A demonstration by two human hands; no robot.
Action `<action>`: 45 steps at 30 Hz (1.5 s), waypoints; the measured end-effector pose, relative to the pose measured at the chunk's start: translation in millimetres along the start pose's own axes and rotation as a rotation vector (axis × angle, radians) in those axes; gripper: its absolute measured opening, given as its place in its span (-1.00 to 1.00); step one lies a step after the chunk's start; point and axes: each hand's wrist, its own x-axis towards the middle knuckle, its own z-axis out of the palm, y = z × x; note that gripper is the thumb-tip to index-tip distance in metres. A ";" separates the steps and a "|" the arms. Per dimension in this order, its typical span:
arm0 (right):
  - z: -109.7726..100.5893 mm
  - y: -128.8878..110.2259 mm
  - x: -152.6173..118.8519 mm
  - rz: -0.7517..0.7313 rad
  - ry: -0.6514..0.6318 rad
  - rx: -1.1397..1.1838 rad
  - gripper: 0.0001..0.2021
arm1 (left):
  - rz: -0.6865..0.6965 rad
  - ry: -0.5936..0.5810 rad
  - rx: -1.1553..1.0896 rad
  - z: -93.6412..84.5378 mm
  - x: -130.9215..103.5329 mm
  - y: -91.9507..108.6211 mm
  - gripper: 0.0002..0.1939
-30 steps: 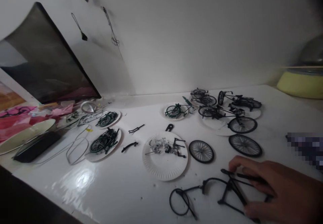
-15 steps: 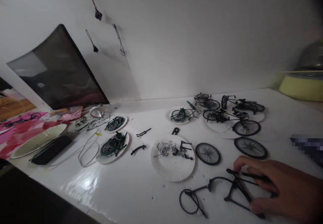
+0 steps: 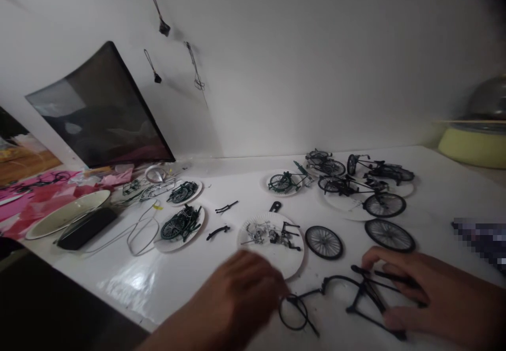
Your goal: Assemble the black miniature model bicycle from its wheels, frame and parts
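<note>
A black miniature bicycle frame (image 3: pixel 364 294) lies on the white table at the lower right. My right hand (image 3: pixel 427 293) closes on its right part, with thumb and fingers on either side. My left hand (image 3: pixel 245 293), blurred, is beside the thin black ring (image 3: pixel 293 313) at the frame's left end; its fingertips are too smeared to show a hold. Behind it, a paper plate (image 3: pixel 290 269) carries small metal and black parts (image 3: pixel 272 235). Two loose spoked wheels lie behind the frame, one near the plate (image 3: pixel 324 242), one further right (image 3: pixel 389 235).
Assembled black bicycles (image 3: pixel 383 203) stand and lie at the back right. Plates with green bicycle parts (image 3: pixel 182 223) are left of centre. Further left are wires (image 3: pixel 144 230), a black case (image 3: pixel 87 228), an oval dish (image 3: pixel 67 215) and a dark screen (image 3: pixel 103 108). Two black parts (image 3: pixel 218 232) (image 3: pixel 227 206) lie mid-table.
My left hand has come into view from the bottom edge and reached the frame's left end. My right hand remains on the frame, while the camera view has shifted slightly.
</note>
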 end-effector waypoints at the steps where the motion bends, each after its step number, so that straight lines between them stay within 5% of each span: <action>1: -0.6 -1.2 0.3 0.012 -0.060 0.025 -0.41 | -0.023 -0.027 -0.006 4.7 13.4 -10.2 -0.75; 5: -5.9 -9.4 -1.4 0.027 -0.161 0.033 -0.42 | 0.075 -0.042 0.074 30.4 55.6 -40.6 -0.78; 10: -9.1 -14.3 -4.3 0.062 -0.211 0.117 -0.38 | 0.142 -0.041 0.193 48.9 70.8 -53.2 -0.81; 20: -13.7 -16.0 -8.3 0.014 -0.251 0.085 -0.44 | 0.129 -0.091 0.107 39.6 85.4 -67.1 -0.89; 29: -12.2 -10.9 -6.4 -0.009 -0.207 0.060 -0.48 | 0.112 -0.170 -0.016 26.3 71.5 -78.8 -0.86; 35: -10.5 -7.8 -4.0 0.004 -0.186 0.067 -0.47 | 0.167 -0.085 0.129 43.4 67.9 -83.6 -0.86; 45: -9.3 -17.9 -4.7 0.048 -0.200 0.045 -0.50 | 0.310 -0.010 0.225 38.6 70.9 -75.5 -0.79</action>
